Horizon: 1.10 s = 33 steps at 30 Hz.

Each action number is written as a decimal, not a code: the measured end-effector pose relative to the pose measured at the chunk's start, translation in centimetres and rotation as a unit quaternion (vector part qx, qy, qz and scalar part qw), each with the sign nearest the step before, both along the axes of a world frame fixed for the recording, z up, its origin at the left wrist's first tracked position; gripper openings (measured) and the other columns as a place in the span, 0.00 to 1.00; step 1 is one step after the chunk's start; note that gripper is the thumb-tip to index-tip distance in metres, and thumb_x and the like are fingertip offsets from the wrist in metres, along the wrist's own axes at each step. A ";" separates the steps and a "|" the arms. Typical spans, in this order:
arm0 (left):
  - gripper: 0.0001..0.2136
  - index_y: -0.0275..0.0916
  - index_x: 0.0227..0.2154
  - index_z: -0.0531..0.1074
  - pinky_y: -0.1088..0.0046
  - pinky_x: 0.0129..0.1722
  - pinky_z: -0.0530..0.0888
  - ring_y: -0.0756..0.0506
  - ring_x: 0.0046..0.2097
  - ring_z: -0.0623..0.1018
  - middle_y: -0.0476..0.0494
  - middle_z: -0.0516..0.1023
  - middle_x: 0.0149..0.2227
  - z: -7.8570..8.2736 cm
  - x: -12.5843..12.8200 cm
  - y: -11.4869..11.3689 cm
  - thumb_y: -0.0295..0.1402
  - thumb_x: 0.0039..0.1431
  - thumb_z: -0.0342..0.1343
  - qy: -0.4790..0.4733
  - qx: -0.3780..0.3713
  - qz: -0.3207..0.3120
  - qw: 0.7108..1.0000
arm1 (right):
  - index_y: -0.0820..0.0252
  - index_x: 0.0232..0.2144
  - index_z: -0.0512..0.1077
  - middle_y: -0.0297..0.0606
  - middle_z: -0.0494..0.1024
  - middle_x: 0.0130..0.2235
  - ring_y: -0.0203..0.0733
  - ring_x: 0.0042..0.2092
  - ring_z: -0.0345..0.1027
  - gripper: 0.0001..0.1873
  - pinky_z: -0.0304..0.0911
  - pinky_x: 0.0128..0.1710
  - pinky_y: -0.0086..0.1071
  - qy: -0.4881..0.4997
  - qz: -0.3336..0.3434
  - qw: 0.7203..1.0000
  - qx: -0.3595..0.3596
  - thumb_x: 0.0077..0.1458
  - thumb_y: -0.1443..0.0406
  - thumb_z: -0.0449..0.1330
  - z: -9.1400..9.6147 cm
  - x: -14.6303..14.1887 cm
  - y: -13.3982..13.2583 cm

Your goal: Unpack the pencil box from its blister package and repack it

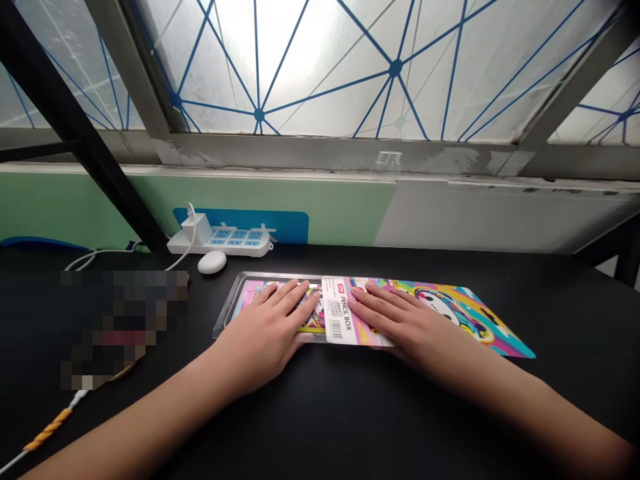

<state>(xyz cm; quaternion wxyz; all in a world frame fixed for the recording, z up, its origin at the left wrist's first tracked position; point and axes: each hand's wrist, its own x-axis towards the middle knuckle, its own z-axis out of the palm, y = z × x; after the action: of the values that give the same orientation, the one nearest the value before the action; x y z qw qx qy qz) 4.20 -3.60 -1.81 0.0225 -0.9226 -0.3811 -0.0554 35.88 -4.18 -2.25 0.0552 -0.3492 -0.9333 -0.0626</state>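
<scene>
The left hand (265, 330) and right hand (400, 320) lie flat, fingers spread, pressing a packaged pencil box (465, 310) onto the worktop (320, 413) beneath them; it looks light, stiff and probably slick, best gripped by its long edges.

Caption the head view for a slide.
Left hand and right hand lie flat on a colourful pencil box on a black table.
</scene>
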 end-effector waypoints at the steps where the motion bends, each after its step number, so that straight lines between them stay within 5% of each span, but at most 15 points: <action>1: 0.26 0.37 0.71 0.57 0.44 0.67 0.64 0.32 0.72 0.60 0.33 0.58 0.73 0.2 -0.1 0.1 0.33 0.73 0.47 0.006 -0.007 0.002 1.000 | 0.44 0.75 0.41 0.37 0.57 0.73 0.55 0.71 0.53 0.42 0.61 0.66 0.59 0.002 0.000 1.000 0.000 0.66 0.75 0.48 0.0 0.6 0.0; 5: 0.29 0.39 0.72 0.56 0.43 0.69 0.61 0.32 0.73 0.58 0.35 0.56 0.74 1.0 -0.8 0.6 0.29 0.70 0.49 0.007 -0.050 0.016 0.999 | 0.38 0.74 0.40 0.35 0.59 0.72 0.54 0.70 0.57 0.42 0.64 0.63 0.59 0.018 -0.026 1.000 0.001 0.66 0.74 0.46 0.1 2.9 0.2; 12: 0.27 0.46 0.71 0.59 0.46 0.69 0.61 0.34 0.73 0.60 0.42 0.59 0.73 1.7 -3.4 2.1 0.37 0.71 0.50 -0.057 -0.090 0.029 0.994 | 0.38 0.73 0.50 0.33 0.61 0.71 0.53 0.69 0.59 0.43 0.65 0.63 0.59 0.025 -0.050 0.998 0.024 0.61 0.77 0.45 1.0 5.1 0.5; 19: 0.26 0.48 0.70 0.61 0.46 0.68 0.61 0.33 0.72 0.61 0.40 0.61 0.72 1.1 -4.3 2.7 0.42 0.71 0.52 -0.100 -0.075 0.029 0.992 | 0.40 0.73 0.52 0.37 0.73 0.65 0.53 0.57 0.76 0.43 0.72 0.56 0.57 0.069 -0.108 0.985 0.111 0.61 0.77 0.45 4.4 7.0 -0.5; 23: 0.28 0.45 0.69 0.64 0.44 0.70 0.57 0.32 0.73 0.59 0.40 0.61 0.72 1.7 -4.1 2.5 0.52 0.71 0.49 -0.138 -0.120 0.055 0.982 | 0.36 0.74 0.46 0.35 0.70 0.67 0.57 0.62 0.71 0.44 0.67 0.60 0.62 0.092 -0.093 0.980 0.150 0.62 0.75 0.48 5.2 3.0 -4.3; 26: 0.29 0.42 0.62 0.73 0.51 0.68 0.63 0.34 0.68 0.68 0.39 0.71 0.66 2.4 -4.2 2.6 0.55 0.73 0.42 -0.237 -0.165 0.079 0.954 | 0.44 0.75 0.46 0.36 0.67 0.68 0.59 0.65 0.66 0.40 0.65 0.63 0.58 0.140 -0.052 0.980 0.129 0.64 0.73 0.46 3.6 -2.5 -8.1; 29: 0.29 0.41 0.56 0.77 0.57 0.63 0.70 0.35 0.61 0.76 0.40 0.78 0.60 2.8 -4.2 2.6 0.56 0.73 0.41 -0.308 -0.186 0.098 0.928 | 0.55 0.69 0.63 0.44 0.76 0.61 0.60 0.59 0.74 0.29 0.75 0.53 0.49 0.088 0.065 0.990 0.085 0.68 0.63 0.53 0.7 -7.9 -10.6; 33: 0.29 0.40 0.56 0.77 0.59 0.63 0.71 0.35 0.61 0.76 0.41 0.78 0.60 3.0 -3.7 2.0 0.55 0.73 0.41 -0.323 -0.192 0.098 0.921 | 0.67 0.59 0.72 0.54 0.78 0.58 0.63 0.54 0.78 0.22 0.78 0.46 0.48 0.054 0.081 0.988 0.124 0.68 0.65 0.52 -2.2 -12.8 -10.0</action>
<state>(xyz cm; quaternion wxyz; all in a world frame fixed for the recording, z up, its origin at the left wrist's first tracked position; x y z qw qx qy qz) 0.54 -1.63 1.19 -0.2742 -0.7992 -0.4595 -0.2739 23.13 -14.21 -4.43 0.1532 -0.2661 -0.9391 -0.1541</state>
